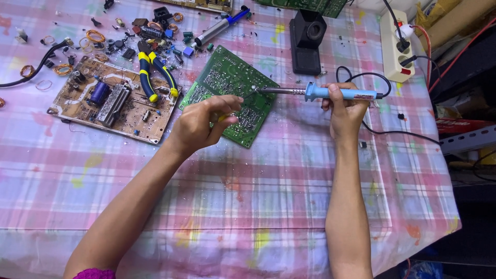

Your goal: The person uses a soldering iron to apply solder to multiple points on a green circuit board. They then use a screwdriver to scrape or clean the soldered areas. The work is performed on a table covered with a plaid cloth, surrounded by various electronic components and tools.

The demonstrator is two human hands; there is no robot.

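Observation:
A green circuit board [227, 82] lies solder side up on the plaid tablecloth. My right hand [345, 111] grips a blue-handled soldering iron [330, 93], its metal tip touching the board near its upper right part. My left hand [202, 124] rests on the board's lower edge, fingers pinched on a thin yellow-handled tool [223, 117] whose point reaches toward the iron's tip. The tool is mostly hidden by my fingers.
A brown circuit board [111, 101] with parts lies to the left, yellow-handled pliers [155, 72] on it. Loose components [155, 33] and a desoldering pump [219, 27] lie behind. A black iron stand [306, 41] and a white power strip [395, 46] stand at the back right.

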